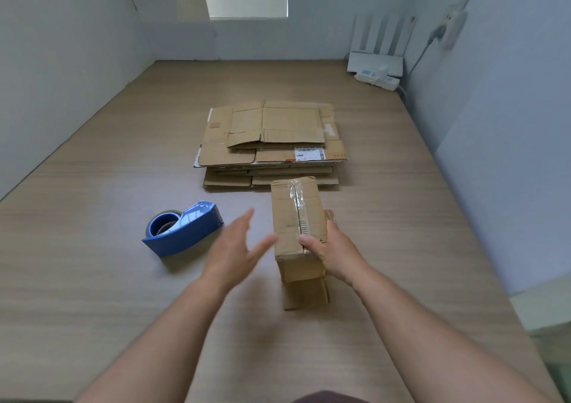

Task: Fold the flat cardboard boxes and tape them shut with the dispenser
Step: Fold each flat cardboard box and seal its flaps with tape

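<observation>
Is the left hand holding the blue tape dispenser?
No, the left hand is open and apart from the tape dispenser, which nothing touches.

Single head-worn wide view, forward and down over the table (92,279)

Tape dispenser (185,229): solid glossy blue, roll inside dark brownish. Folded box (296,214): plain brown kraft, shiny clear tape strip down the top seam, small dark print marks beside it. Stack of flat boxes (272,143): same tan-brown, a few paler tape patches, faint reddish stamps. Label (310,153) on the stack: white, black print, red patch at lower left. Table (92,248): light beige wood grain, fine streaks. Walls (61,63): plain pale grey-blue. Router (375,60), power strip (377,76): white. Garment (327,398) at bottom edge: dark maroon.
</observation>
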The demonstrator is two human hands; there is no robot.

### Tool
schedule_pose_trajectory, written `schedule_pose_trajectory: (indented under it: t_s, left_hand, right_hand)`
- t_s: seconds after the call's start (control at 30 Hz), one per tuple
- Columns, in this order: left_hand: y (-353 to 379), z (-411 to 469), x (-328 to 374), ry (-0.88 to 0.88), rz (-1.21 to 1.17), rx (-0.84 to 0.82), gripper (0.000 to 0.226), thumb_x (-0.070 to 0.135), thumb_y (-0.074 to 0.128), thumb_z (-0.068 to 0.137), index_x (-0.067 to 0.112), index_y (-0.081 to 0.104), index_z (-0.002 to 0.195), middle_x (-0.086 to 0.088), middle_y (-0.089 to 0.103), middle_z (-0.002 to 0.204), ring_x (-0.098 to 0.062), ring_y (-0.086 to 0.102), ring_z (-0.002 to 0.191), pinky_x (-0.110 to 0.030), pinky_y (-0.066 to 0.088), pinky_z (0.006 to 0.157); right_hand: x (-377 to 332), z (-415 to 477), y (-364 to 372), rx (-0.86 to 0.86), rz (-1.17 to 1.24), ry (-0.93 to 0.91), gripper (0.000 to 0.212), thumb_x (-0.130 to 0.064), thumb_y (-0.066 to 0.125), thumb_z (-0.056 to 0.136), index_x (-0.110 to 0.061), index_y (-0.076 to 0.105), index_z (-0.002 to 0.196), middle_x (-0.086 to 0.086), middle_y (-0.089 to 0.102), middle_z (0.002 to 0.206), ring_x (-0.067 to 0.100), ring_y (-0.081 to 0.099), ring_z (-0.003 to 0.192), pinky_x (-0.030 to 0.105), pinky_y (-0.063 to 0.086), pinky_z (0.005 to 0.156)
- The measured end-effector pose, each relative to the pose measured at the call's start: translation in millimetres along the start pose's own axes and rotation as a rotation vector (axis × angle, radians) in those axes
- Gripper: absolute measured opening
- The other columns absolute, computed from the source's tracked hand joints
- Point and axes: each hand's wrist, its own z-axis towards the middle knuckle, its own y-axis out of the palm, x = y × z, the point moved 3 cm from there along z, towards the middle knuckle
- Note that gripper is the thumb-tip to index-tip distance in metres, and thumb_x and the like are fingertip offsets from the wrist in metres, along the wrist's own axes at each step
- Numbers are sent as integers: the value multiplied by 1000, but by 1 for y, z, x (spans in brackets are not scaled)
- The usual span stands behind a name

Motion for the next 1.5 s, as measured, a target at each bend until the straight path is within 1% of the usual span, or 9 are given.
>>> schedule_pose_trajectory:
  t_s: [0.13,0.27,0.4,0.63,0.87,1.07,1.2,1.4,1.5]
  left_hand:
    - [-45,9,-45,-109,135,292,68,43,59,91,9,36,145,-11,45,145,-26,38,134,-40,30,109]
    - [-61,24,-92,-317,381,156,63,45,61,88,8,43,135,-13,53,132,-30,48,121,-41,40,96]
    - [-61,35,-108,-336,515,54,48,49,59,86,12,51,116,-7,60,112,-26,57,99,-33,43,74]
    - [-63,50,-120,-478,589,-69,41,59,59,82,23,53,99,3,56,86,-20,52,84,-27,37,74]
    - [-52,41,-114,-393,446,-126,35,50,62,85,20,59,102,4,58,83,-17,58,82,-27,41,65]
    - [-63,10,-53,-126,-188,-278,24,36,75,72,27,64,91,1,66,89,-15,62,81,-27,47,68]
    - [-68,-11,-22,-22,-261,-390,36,39,73,62,33,64,97,6,69,87,-10,65,80,-25,53,72]
    - [-67,-25,-2,32,-281,-333,24,28,78,77,39,63,92,25,67,86,1,63,77,-21,50,71]
    - [-69,-29,4,47,-275,-334,22,26,78,78,36,65,93,23,68,85,0,63,77,-21,50,70]
  right_hand:
    - [3,2,0,10,-11,5,48,-38,65,88,-22,46,129,-11,58,109,15,57,107,33,46,95]
    - [2,1,-2,17,14,1,54,-37,67,86,-24,43,132,-9,58,112,16,58,109,37,48,97]
    - [1,-4,-2,127,-28,-92,77,-37,70,83,-28,29,147,-4,48,134,12,47,120,29,41,100]
    - [-3,-4,-5,115,-107,-95,78,-38,68,84,-29,26,149,0,40,146,15,41,129,29,35,105]
    - [-2,-2,-6,107,-87,-77,79,-38,71,82,-30,28,148,0,42,145,16,45,127,37,38,108]
    - [-1,-1,-8,123,-115,-83,80,-42,72,79,-32,30,146,0,43,141,15,46,123,37,41,105]
    - [-4,0,-12,61,-45,-74,73,-42,68,83,-32,32,146,0,40,143,16,45,125,40,40,107]
    - [-36,-21,-30,162,174,-208,32,-24,59,92,-25,56,125,0,54,129,10,52,116,24,45,95]
    - [-61,-37,-34,17,252,-273,25,-17,58,93,-20,62,118,2,62,116,9,58,108,12,47,84]
